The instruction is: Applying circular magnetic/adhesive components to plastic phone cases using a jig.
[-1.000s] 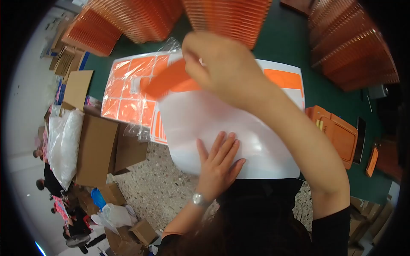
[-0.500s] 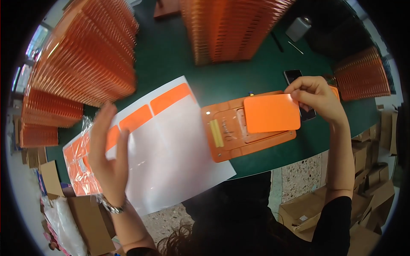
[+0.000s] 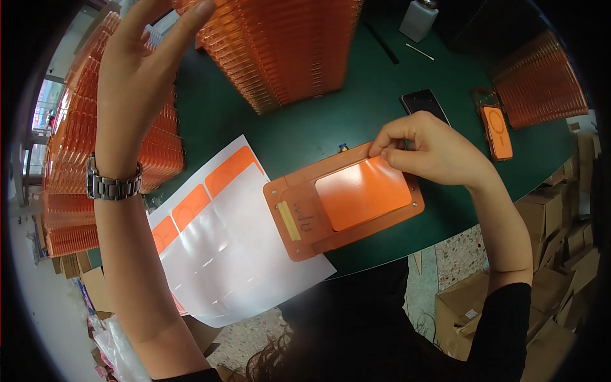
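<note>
Pinching the sticker (image 3: 363,194) by its edge, right hand (image 3: 426,146) should square it to the jig (image 3: 305,223) beneath those fingers; left hand (image 3: 137,70) hangs wide-spread.

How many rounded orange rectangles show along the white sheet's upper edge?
3: the right-end rectangle, the middle rectangle and the left rectangle, partly behind the left forearm. More may be hidden behind that forearm.
</note>
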Motion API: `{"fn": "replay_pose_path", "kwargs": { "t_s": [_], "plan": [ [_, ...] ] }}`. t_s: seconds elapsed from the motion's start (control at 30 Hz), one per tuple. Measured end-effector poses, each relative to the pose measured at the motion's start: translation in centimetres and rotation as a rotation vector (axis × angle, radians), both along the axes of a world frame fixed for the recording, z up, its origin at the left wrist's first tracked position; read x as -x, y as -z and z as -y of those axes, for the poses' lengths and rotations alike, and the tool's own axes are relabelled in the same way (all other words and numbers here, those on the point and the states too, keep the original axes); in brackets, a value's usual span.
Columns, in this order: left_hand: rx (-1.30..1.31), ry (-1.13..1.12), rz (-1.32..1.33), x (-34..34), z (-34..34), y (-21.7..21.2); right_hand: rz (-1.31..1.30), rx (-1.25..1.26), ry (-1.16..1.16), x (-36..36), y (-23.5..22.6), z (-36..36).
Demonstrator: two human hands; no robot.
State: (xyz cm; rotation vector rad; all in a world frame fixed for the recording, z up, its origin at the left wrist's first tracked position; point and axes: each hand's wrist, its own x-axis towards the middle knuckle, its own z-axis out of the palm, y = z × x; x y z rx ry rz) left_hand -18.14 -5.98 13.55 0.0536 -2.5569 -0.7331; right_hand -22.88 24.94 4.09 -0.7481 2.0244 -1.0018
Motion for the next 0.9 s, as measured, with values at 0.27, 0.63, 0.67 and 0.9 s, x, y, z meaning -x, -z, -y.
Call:
{"fn": "replay_pose_path", "kwargs": {
  "t_s": [0.27, 0.63, 0.67, 0.9],
  "plan": [
    [0.093, 0.335, -0.213, 1.5, 6.7, 0.4, -0.742, 0.119, -0.017, -3.4, 2.1, 0.0],
    [-0.471, 0.244, -0.188, -12.3, 3.8, 6.5, -0.926, -0.020, -0.035, -4.8, 2.1, -1.3],
    [-0.457, 0.029, -0.074, -15.9, 3.4, 6.9, -0.918, 0.018, -0.038, -4.6, 1.9, -1.0],
    [-0.472, 0.050, 0.157, -18.6, -8.4, 15.3, -0.199, 0.301, 0.473, -4.1, 3.2, -5.1]
  ]
}}
